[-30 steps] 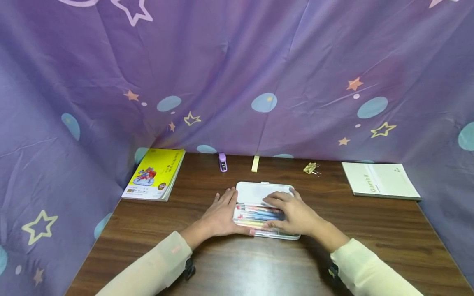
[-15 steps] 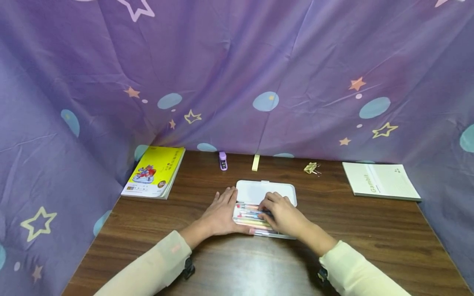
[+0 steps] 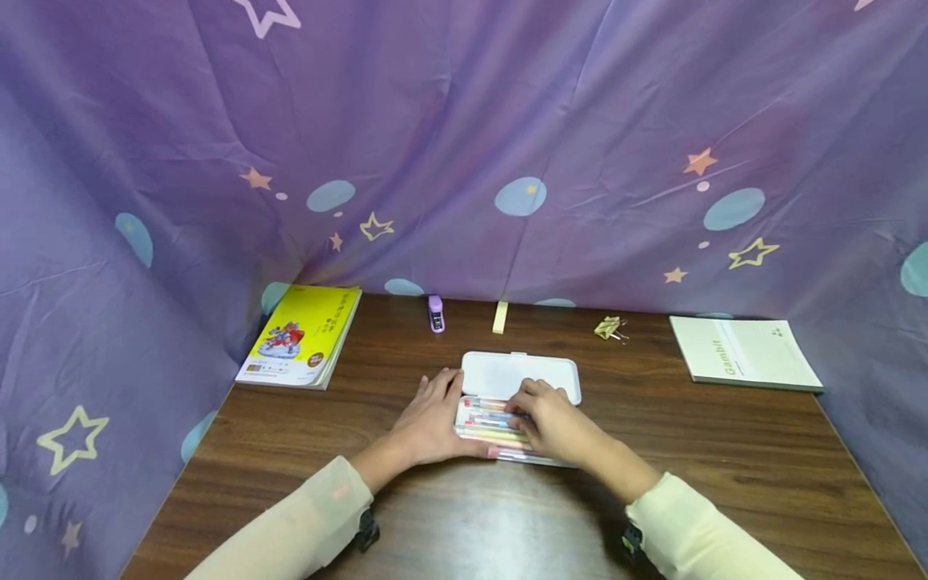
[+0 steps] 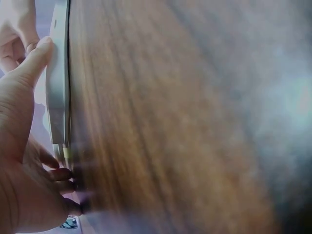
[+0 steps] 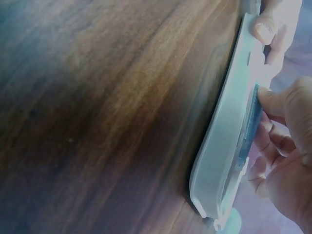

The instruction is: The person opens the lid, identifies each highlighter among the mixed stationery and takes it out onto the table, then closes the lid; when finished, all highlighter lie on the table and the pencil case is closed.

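A white pencil case [image 3: 500,375] lies on the table with its lid folded back, and several colourful pens [image 3: 489,432] fill its tray. My left hand [image 3: 429,423] holds the case at its left end, the thumb along the front wall and the fingers by the far left side. Over the tray, my right hand [image 3: 557,420] reaches in with curled fingers. In the right wrist view its thumb and fingers pinch a blue pen [image 5: 251,127] at the case's rim. The right part of the tray is hidden under that hand.
Along the back of the wooden table [image 3: 652,451] stand a purple stapler [image 3: 436,314], a pale yellow block [image 3: 500,317] and gold binder clips [image 3: 609,328]. A yellow book [image 3: 304,338] lies left, a pale notebook [image 3: 743,352] right. A purple curtain [image 3: 435,145] surrounds the table.
My right hand has moved left and inward from the right end of the case, and its fingers have curled in among the pens. The left hand has stayed in place.
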{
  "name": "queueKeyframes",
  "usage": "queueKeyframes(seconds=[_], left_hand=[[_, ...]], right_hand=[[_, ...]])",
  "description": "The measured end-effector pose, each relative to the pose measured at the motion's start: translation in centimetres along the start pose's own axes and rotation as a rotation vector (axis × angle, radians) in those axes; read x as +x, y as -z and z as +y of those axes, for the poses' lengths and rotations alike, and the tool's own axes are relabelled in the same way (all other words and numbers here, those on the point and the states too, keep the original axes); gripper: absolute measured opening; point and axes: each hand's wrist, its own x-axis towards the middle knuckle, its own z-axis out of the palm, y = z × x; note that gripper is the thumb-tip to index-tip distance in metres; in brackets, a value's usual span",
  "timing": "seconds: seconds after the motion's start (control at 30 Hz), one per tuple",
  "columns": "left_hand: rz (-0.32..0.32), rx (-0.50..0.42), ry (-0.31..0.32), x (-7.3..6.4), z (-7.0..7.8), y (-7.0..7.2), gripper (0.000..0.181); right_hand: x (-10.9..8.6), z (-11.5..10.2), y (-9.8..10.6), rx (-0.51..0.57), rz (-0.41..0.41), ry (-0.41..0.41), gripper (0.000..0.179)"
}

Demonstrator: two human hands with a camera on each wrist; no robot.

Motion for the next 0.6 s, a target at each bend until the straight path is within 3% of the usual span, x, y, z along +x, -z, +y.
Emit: queueKeyframes(seconds=[0.27, 0.6], left_hand=[[0.015, -0.016, 0.007, -0.04, 0.24, -0.08, 0.143], [0.016, 0.026, -0.004, -0.1, 0.2, 0.0, 0.143]], right_hand=[[0.02, 0.02, 0.22, -0.02, 0.014, 0.004, 0.008], [-0.1, 0.56, 0.3, -0.288, 0.175, 0.165, 0.018]])
